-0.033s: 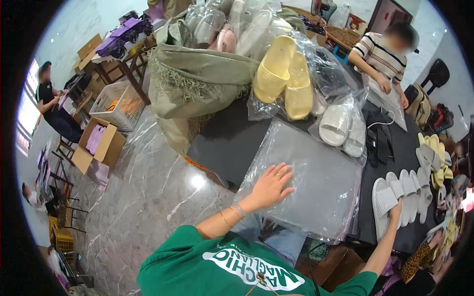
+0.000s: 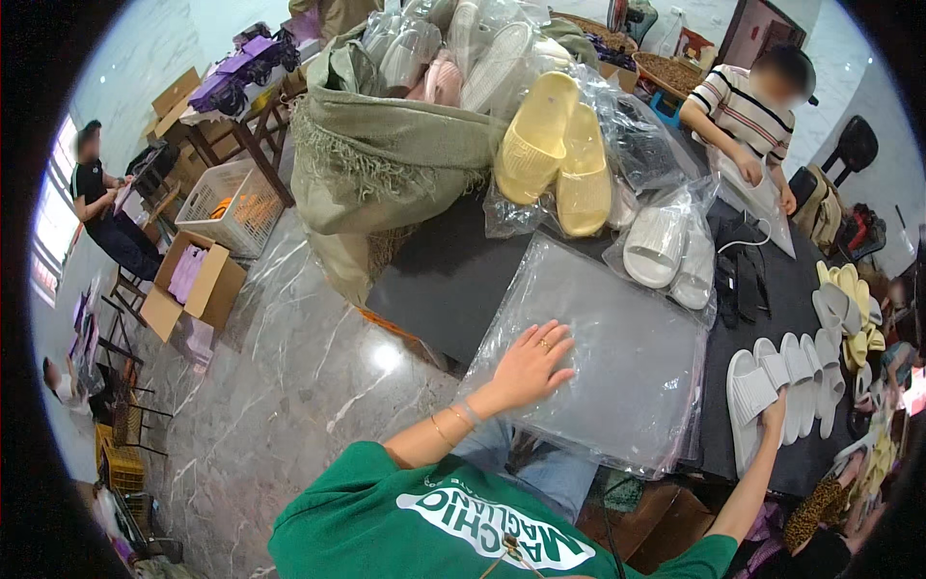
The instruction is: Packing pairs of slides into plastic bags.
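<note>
My left hand [image 2: 529, 369] lies flat with fingers spread on a stack of clear plastic bags [image 2: 617, 357] at the table's front edge. To the right, my right hand [image 2: 774, 415] grips the strap side of a light grey slipper [image 2: 748, 396], the nearest in a row; its fingertips are hidden. More grey slippers [image 2: 799, 376] stand close beside that one. Beyond the bags lie a bagged pair of yellow slippers [image 2: 584, 174] and a bagged white pair [image 2: 656, 241].
A green cloth sack [image 2: 386, 164] full of bagged slippers stands at the far left of the black table [image 2: 424, 280]. Across the table a person [image 2: 743, 106] handles a clear bag. Yellow slippers [image 2: 854, 289] lie far right. On the left floor are a carton [image 2: 212, 289] and a white crate [image 2: 227, 207].
</note>
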Motion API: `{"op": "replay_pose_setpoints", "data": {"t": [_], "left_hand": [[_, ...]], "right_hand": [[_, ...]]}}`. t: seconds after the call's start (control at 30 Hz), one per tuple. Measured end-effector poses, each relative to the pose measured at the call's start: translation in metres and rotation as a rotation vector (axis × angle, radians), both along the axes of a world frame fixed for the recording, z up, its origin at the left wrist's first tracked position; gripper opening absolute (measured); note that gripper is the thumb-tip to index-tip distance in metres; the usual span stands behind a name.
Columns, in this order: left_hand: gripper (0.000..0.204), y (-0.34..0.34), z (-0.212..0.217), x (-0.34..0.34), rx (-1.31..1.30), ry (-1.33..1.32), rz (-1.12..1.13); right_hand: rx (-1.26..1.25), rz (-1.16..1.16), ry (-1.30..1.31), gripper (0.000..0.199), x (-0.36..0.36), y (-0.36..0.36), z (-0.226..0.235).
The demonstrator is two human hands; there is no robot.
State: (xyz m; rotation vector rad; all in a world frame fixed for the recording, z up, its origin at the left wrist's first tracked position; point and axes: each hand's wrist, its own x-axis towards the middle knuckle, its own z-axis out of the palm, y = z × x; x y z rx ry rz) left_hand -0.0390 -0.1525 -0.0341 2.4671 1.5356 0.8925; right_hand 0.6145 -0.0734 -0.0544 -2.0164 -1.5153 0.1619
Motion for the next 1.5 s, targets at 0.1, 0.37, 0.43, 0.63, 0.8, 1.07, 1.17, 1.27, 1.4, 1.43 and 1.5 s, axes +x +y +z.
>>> {"op": "replay_pose_setpoints", "data": {"t": [0.1,0.37,0.43,0.63,0.8,1.07,1.17,1.27,1.4,1.43,1.5], "left_hand": [[0.050,0.001,-0.001,-0.001,0.000,0.016,0.014],[0.049,0.004,0.003,0.000,-0.015,0.028,-0.001],[0.049,0.004,0.004,0.001,-0.033,0.025,0.003],[0.051,0.010,0.006,-0.004,-0.069,-0.045,-0.029],[0.049,0.069,0.022,-0.047,-0.005,-0.489,0.194],[0.059,0.228,0.016,-0.128,-0.216,-1.044,0.611],[0.041,0.241,0.019,-0.131,-0.304,-1.163,0.404],[0.026,0.237,0.044,-0.101,-0.444,-1.148,0.438],[0.023,0.233,0.066,-0.128,-0.072,-1.318,0.251],[0.024,0.231,0.082,-0.130,-0.038,-1.308,0.220],[0.023,0.213,0.133,-0.116,0.069,-1.260,0.141]], "right_hand": [[-0.002,-0.033,-0.065,0.052,-0.016,-0.010,0.017],[0.332,0.150,-0.332,0.038,-0.192,-0.038,0.093],[0.279,0.286,-0.244,0.030,-0.252,-0.037,0.108],[0.246,0.590,-0.140,0.022,-0.346,-0.025,0.082],[0.233,0.537,-0.110,0.021,-0.360,-0.016,0.025],[0.309,0.508,-0.134,0.019,-0.362,-0.011,0.018],[0.309,0.497,-0.129,0.019,-0.362,-0.014,0.020],[0.304,0.459,-0.128,0.019,-0.352,-0.017,0.014],[0.328,0.511,-0.092,0.018,-0.362,-0.012,0.017],[0.333,0.514,-0.094,0.018,-0.361,-0.012,0.018],[0.326,0.498,-0.089,0.017,-0.358,-0.015,0.018]]}}
